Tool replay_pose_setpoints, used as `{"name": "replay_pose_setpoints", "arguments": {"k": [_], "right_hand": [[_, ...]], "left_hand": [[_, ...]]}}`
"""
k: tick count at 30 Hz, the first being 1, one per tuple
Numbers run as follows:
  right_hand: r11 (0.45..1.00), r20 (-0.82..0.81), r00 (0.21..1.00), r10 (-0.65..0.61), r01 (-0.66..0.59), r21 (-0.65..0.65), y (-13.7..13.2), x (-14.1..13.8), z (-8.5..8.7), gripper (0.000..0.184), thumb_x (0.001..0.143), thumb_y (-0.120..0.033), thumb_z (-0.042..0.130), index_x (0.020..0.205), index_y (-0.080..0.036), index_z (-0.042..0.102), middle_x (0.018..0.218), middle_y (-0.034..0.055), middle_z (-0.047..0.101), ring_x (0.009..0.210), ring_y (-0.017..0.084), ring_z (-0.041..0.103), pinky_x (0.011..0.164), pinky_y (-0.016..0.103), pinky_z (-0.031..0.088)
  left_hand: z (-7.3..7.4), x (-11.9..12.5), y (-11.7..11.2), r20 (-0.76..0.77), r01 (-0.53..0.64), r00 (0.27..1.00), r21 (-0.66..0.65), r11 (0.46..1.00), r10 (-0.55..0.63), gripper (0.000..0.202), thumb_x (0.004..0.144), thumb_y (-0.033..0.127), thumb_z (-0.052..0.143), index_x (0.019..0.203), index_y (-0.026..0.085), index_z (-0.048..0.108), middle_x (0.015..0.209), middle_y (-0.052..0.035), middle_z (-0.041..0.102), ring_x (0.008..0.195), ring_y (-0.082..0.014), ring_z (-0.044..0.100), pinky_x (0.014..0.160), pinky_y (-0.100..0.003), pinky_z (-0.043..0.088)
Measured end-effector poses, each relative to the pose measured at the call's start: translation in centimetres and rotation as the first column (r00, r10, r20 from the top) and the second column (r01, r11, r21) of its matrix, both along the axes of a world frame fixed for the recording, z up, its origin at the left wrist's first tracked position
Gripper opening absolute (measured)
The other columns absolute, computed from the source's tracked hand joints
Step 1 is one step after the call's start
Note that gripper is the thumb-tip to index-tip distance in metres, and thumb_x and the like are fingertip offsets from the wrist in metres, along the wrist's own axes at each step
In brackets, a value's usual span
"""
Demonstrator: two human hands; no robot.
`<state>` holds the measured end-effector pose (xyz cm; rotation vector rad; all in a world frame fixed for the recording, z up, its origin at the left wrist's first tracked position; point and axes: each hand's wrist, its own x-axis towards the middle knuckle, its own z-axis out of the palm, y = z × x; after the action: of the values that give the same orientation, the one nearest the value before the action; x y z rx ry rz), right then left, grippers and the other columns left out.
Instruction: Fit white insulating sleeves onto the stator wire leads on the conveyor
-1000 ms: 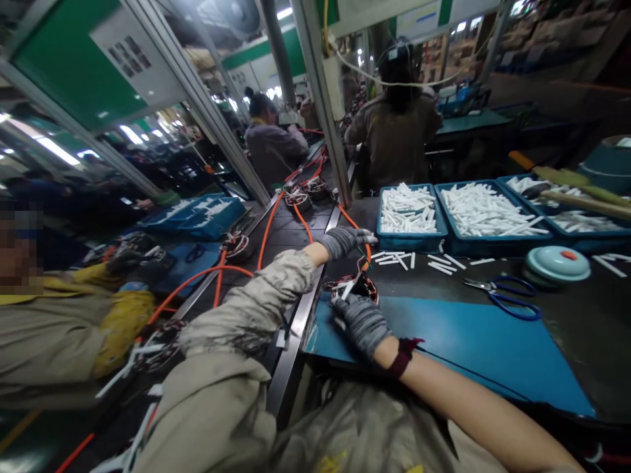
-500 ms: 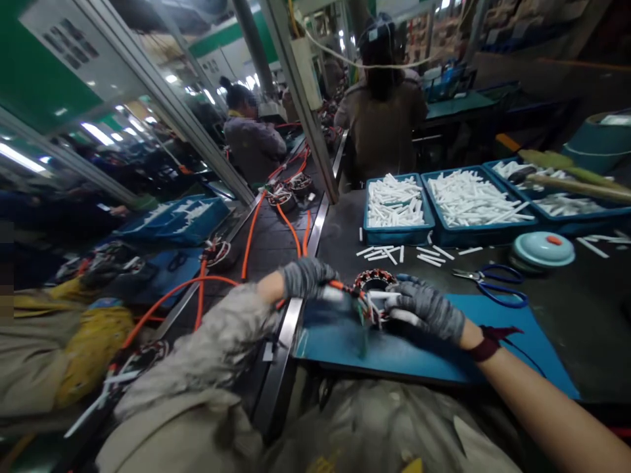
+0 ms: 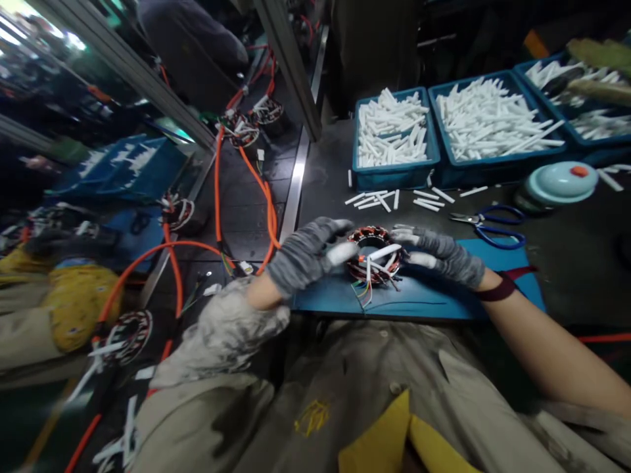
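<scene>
A motor stator (image 3: 367, 270), a ring of copper windings, lies on the blue mat (image 3: 320, 295) in front of me. A white sleeve tube (image 3: 385, 252) lies across its front, and thin coloured wires trail from it. My left hand (image 3: 310, 256), in a grey glove with pale fingertips, is at the stator's left side; its thumb and fingers are spread, the tips close to the rim. On the opposite side, my right hand (image 3: 438, 255), gloved alike, has its fingertips on the right rim, thumb below them. The tips' exact contact is partly blurred.
Blue bins (image 3: 394, 169) of white tubes stand at the back, with loose tubes (image 3: 377, 200) before them. Blue-handled cutters (image 3: 500, 230) and a pale blue lidded container (image 3: 562, 184) lie right. On the left, a conveyor (image 3: 244, 223) carries stators with orange cables (image 3: 218, 190).
My view has tilted down. The stator now lies flatter on the mat, its wires in front. My left hand has let go of the orange-sleeved lead and come to the stator's left side.
</scene>
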<state>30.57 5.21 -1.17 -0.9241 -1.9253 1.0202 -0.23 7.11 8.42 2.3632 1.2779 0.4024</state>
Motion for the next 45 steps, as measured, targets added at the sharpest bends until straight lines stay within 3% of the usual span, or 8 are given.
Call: {"name": "replay_pose_setpoints", "arguments": {"k": [4, 7, 14, 21, 28, 35, 40, 45], "right_hand": [[1.000, -0.027, 1.000, -0.015, 0.015, 0.010, 0.7, -1.3, -0.4, 0.037, 0.100, -0.046, 0.059, 0.130, -0.026, 0.071, 0.134, 0.0071, 0.073, 0.127, 0.026, 0.067, 0.114, 0.048, 0.050], [0.999, -0.009, 1.000, -0.018, 0.018, 0.048, 0.9, -1.6, 0.1, 0.036, 0.100, -0.048, 0.060, 0.124, -0.025, 0.072, 0.124, 0.0078, 0.076, 0.116, 0.025, 0.070, 0.105, 0.045, 0.054], [0.978, 0.145, 0.989, -0.008, -0.023, 0.209, 0.9, -2.6, 1.3, 0.045, 0.101, -0.060, 0.051, 0.100, -0.023, 0.077, 0.087, 0.0058, 0.073, 0.081, 0.021, 0.062, 0.079, 0.037, 0.049], [0.970, 0.131, 0.991, 0.026, -0.056, 0.236, 1.1, -2.6, 0.9, 0.044, 0.102, -0.058, 0.052, 0.094, -0.022, 0.075, 0.083, 0.0047, 0.071, 0.078, 0.020, 0.059, 0.078, 0.036, 0.045], [0.958, 0.159, 0.975, 0.155, -0.188, 0.217, 2.4, -2.8, 0.7, 0.051, 0.103, -0.063, 0.047, 0.105, -0.024, 0.080, 0.086, 0.0040, 0.076, 0.080, 0.019, 0.060, 0.086, 0.039, 0.043], [0.963, 0.076, 0.968, 0.240, -0.248, 0.105, 2.2, -3.2, 0.7, 0.050, 0.102, -0.063, 0.050, 0.114, -0.024, 0.080, 0.092, 0.0037, 0.078, 0.083, 0.019, 0.062, 0.088, 0.037, 0.044], [0.959, 0.164, 0.965, 0.205, -0.232, 0.164, 1.9, -3.8, 1.0, 0.052, 0.103, -0.061, 0.046, 0.091, -0.022, 0.079, 0.078, 0.0026, 0.072, 0.075, 0.019, 0.057, 0.086, 0.038, 0.043], [0.967, 0.385, 0.919, 0.092, -0.174, 0.185, 1.0, -4.4, 2.1, 0.051, 0.105, -0.054, 0.042, 0.085, -0.024, 0.078, 0.077, 0.0055, 0.071, 0.077, 0.022, 0.058, 0.090, 0.044, 0.044]], "left_hand": [[-0.8, 6.2, -0.4, -0.244, 0.080, 0.967, 0.026, 0.996, -0.071, 0.053, 0.094, 0.056, 0.065, 0.130, 0.017, 0.068, 0.121, -0.0117, 0.074, 0.111, -0.0277, 0.070, 0.101, -0.040, 0.054], [-0.8, 7.6, -0.1, -0.377, 0.100, 0.919, -0.056, 0.993, -0.114, 0.040, 0.099, 0.045, 0.061, 0.126, 0.017, 0.070, 0.116, -0.0107, 0.075, 0.106, -0.0276, 0.071, 0.095, -0.039, 0.054], [-1.2, 4.9, -2.0, -0.364, 0.116, 0.926, 0.039, 0.992, -0.094, 0.040, 0.106, 0.042, 0.049, 0.133, 0.019, 0.067, 0.120, -0.0109, 0.075, 0.110, -0.0260, 0.071, 0.098, -0.039, 0.054], [-2.9, 5.7, -2.5, -0.249, 0.171, 0.958, 0.091, 0.981, -0.144, 0.038, 0.106, 0.037, 0.045, 0.125, 0.014, 0.068, 0.115, -0.0141, 0.076, 0.105, -0.0262, 0.072, 0.098, -0.041, 0.055], [-4.0, 3.2, -0.1, 0.147, 0.322, 0.943, -0.168, 0.932, -0.299, 0.039, 0.105, 0.045, 0.041, 0.107, 0.017, 0.069, 0.102, -0.0095, 0.074, 0.096, -0.0215, 0.069, 0.090, -0.036, 0.055], [-4.1, 2.9, -0.3, 0.413, 0.279, 0.906, -0.419, 0.864, -0.092, 0.032, 0.096, 0.046, 0.052, 0.080, 0.019, 0.059, 0.080, -0.0047, 0.066, 0.078, -0.0185, 0.061, 0.080, -0.038, 0.056], [-4.2, 3.0, -0.5, 0.381, 0.266, 0.919, -0.406, 0.874, -0.103, 0.031, 0.097, 0.046, 0.051, 0.087, 0.019, 0.062, 0.086, -0.0053, 0.069, 0.082, -0.0191, 0.064, 0.082, -0.037, 0.057], [-3.2, 2.7, -0.8, 0.004, 0.210, 0.977, -0.200, 0.957, -0.213, 0.043, 0.105, 0.049, 0.041, 0.103, 0.018, 0.070, 0.094, -0.0073, 0.074, 0.087, -0.0192, 0.068, 0.085, -0.033, 0.055]]}}
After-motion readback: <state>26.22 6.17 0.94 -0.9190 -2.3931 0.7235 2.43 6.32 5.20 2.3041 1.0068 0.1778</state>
